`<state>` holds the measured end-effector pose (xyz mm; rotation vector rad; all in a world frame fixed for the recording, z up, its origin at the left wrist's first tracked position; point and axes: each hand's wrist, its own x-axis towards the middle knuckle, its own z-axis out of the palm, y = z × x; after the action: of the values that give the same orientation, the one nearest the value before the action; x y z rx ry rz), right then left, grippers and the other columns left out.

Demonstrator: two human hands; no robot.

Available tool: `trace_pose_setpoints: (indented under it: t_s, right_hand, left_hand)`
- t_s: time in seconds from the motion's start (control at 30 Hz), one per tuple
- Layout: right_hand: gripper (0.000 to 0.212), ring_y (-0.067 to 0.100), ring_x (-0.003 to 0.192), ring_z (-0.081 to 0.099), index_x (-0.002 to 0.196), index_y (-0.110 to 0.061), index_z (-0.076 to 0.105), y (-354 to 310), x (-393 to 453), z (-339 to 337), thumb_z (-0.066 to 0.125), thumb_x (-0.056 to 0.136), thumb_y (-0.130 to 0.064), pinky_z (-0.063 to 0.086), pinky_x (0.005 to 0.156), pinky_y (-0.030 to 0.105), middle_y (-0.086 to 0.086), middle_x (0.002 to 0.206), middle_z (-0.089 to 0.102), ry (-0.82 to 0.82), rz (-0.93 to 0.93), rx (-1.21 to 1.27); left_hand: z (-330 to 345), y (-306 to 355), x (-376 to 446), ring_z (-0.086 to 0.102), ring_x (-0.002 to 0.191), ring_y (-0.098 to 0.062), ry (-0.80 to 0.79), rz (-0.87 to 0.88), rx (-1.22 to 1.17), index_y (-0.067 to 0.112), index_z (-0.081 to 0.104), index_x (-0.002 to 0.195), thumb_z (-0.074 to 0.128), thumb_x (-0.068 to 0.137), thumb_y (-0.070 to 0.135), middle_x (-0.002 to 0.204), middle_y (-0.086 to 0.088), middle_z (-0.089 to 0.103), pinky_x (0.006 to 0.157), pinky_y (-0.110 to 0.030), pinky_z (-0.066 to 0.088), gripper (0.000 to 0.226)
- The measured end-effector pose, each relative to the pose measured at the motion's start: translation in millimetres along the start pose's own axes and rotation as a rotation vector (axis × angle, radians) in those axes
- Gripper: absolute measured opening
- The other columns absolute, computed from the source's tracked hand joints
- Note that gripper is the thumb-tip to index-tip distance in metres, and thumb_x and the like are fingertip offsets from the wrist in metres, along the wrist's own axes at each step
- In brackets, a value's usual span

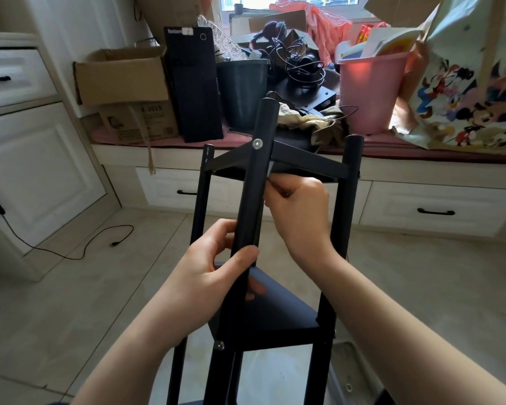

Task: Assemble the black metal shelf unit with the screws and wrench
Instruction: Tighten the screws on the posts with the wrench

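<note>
The black metal shelf unit (304,162) stands upright in front of me, with three posts and two triangular shelves. My left hand (216,267) grips the near post (253,194) just above the lower shelf (284,314). My right hand (298,209) is curled behind that post, right under the upper shelf, pinching something small that I cannot make out. A silver screw (257,143) sits in the near post at the upper shelf. Another silver screw (219,345) sticks out at the lower shelf's corner.
Behind the unit runs a window bench (421,154) piled with cardboard boxes (123,74), a black computer tower (195,86), a dark bin (243,92), a pink bucket (368,92) and a cartoon bag (473,83). A black cable (79,252) lies on the tiled floor at left.
</note>
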<state>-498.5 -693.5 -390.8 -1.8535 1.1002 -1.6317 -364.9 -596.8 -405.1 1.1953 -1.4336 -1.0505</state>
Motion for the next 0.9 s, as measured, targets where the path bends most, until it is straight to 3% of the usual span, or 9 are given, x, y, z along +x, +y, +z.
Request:
trace_pose_setpoints:
  t_s: [0.07, 0.13, 0.23, 0.4, 0.53, 0.6, 0.8, 0.9]
  right_hand:
    - [0.014, 0.01, 0.064, 0.066, 0.081, -0.008, 0.077, 1, 1, 4, 0.068, 0.091, -0.012, 0.055, 0.066, 0.03, -0.004, 0.066, 0.07, 0.018, 0.004, 0.014]
    - [0.015, 0.017, 0.063, 0.064, 0.078, -0.007, 0.076, 3, 1, 9, 0.067, 0.09, -0.01, 0.053, 0.067, 0.037, 0.002, 0.066, 0.07, 0.056, -0.003, 0.015]
    - [0.017, 0.018, 0.062, 0.062, 0.075, -0.005, 0.075, 8, 1, 16, 0.066, 0.09, -0.007, 0.051, 0.063, 0.035, 0.004, 0.064, 0.069, 0.101, 0.009, 0.024]
    - [0.017, 0.016, 0.066, 0.06, 0.077, -0.005, 0.074, 11, 2, 23, 0.063, 0.091, -0.005, 0.047, 0.06, 0.019, 0.006, 0.064, 0.069, 0.125, -0.019, 0.012]
    - [0.017, 0.014, 0.065, 0.062, 0.084, -0.004, 0.072, 12, -1, 20, 0.059, 0.094, -0.007, 0.051, 0.065, 0.031, 0.005, 0.071, 0.069, 0.047, -0.034, 0.024]
    - [0.017, 0.012, 0.067, 0.06, 0.089, -0.005, 0.072, 12, -4, 16, 0.056, 0.096, -0.008, 0.05, 0.064, 0.029, 0.003, 0.074, 0.067, 0.003, -0.005, 0.034]
    - [0.026, 0.004, 0.047, 0.044, 0.075, -0.021, 0.062, 3, -5, 1, 0.055, 0.098, -0.01, 0.034, 0.046, 0.012, -0.007, 0.053, 0.052, -0.076, 0.158, 0.118]
    - [0.022, 0.018, 0.053, 0.053, 0.081, -0.013, 0.069, -2, -4, -8, 0.055, 0.098, -0.01, 0.038, 0.048, 0.02, 0.01, 0.062, 0.062, -0.091, 0.173, 0.134]
  left_hand:
    - [1, 0, -1, 0.075, 0.073, -0.031, -0.005, 0.005, 0.004, 0.019, 0.058, 0.113, 0.062, 0.083, 0.036, 0.09, 0.003, 0.071, 0.066, -0.039, 0.063, 0.035]
    - [2, 0, -1, 0.074, 0.072, -0.032, -0.013, 0.004, 0.008, 0.018, 0.057, 0.114, 0.062, 0.084, 0.036, 0.088, 0.0, 0.072, 0.066, -0.04, 0.063, 0.035]
    - [2, 0, 0, 0.074, 0.072, -0.033, -0.015, -0.001, 0.002, 0.018, 0.057, 0.113, 0.062, 0.084, 0.035, 0.088, -0.002, 0.073, 0.065, -0.039, 0.063, 0.034]
    - [1, 2, 0, 0.074, 0.072, -0.031, -0.006, -0.006, 0.014, 0.017, 0.057, 0.114, 0.061, 0.085, 0.033, 0.087, -0.001, 0.073, 0.064, -0.036, 0.062, 0.034]
    - [0, 3, 1, 0.074, 0.071, -0.029, 0.01, -0.012, 0.01, 0.017, 0.058, 0.114, 0.061, 0.088, 0.028, 0.089, 0.0, 0.073, 0.062, -0.034, 0.062, 0.028]
    - [0, 3, 1, 0.074, 0.071, -0.03, 0.019, -0.016, 0.005, 0.016, 0.058, 0.113, 0.061, 0.092, 0.022, 0.089, 0.0, 0.072, 0.063, -0.036, 0.062, 0.022]
    - [2, 4, 1, 0.074, 0.071, -0.029, 0.02, -0.019, 0.016, 0.016, 0.058, 0.113, 0.061, 0.089, 0.027, 0.09, 0.003, 0.072, 0.064, -0.037, 0.063, 0.027]
    - [2, 4, 1, 0.075, 0.072, -0.028, 0.018, -0.021, 0.015, 0.017, 0.057, 0.114, 0.062, 0.082, 0.034, 0.091, 0.004, 0.072, 0.064, -0.035, 0.062, 0.036]
